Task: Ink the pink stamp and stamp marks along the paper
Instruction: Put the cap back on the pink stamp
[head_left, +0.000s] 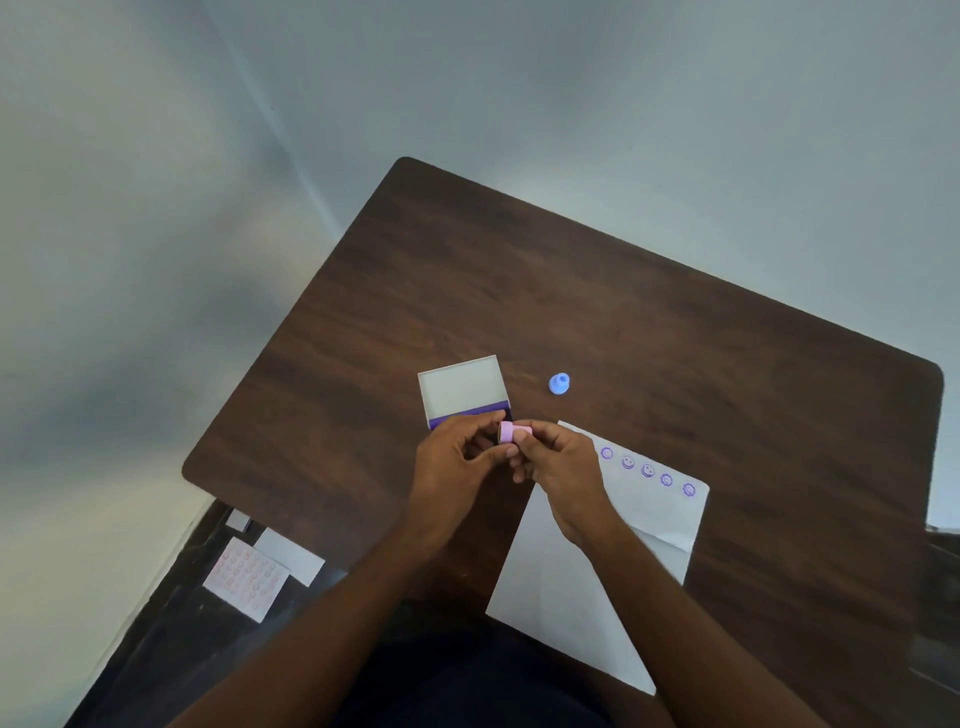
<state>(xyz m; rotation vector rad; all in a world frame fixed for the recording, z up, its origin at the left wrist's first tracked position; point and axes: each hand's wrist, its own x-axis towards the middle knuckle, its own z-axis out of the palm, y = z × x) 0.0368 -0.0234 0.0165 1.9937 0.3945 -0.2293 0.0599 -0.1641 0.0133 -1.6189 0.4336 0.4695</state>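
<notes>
Here, left hand (457, 457) and right hand (556, 460) together, fingertips pinching pink stamp (514, 432), above table (571, 291).

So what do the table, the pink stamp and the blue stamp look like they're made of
Table: dark wood-grain top, probably laminate; streaked grain, soft sheen.
Pink stamp: likely matte plastic; uniform colour, smooth. It is pinched between the left hand and right hand.
Blue stamp: apparently moulded plastic; even colour, rounded shape.

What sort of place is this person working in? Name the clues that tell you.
Probably a plain room set up for desk craft: a dark wooden table against bare pale walls, with an open ink pad, stamped paper and more stamped sheets on the floor.
</notes>
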